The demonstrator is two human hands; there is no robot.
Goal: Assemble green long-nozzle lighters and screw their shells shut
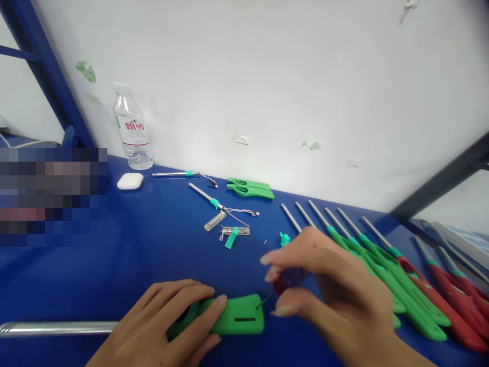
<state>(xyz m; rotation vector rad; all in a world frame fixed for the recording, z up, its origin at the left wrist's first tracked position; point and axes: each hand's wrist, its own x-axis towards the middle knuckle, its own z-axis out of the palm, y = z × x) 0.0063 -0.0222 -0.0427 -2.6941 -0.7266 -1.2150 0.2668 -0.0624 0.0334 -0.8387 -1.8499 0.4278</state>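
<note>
Head view: left hand (pixel 164 318), seven o'clock, curls over the green lighter (pixel 242 308) at six; right hand (pixel 332 285), five o'clock, pinches a dark red-purple piece (pixel 289 279), fingertips slightly parted (pinning the lighter firmly should help)

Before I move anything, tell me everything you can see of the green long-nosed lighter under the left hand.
The green long-nosed lighter lies broad side up on the blue table, its shiny metal tube running left to the picture's edge. The handle looks plastic, with a narrow dark slot near its right end, where a thin green sliver sticks out toward the right hand. The left hand grips the handle, hiding where it meets the tube.
</note>
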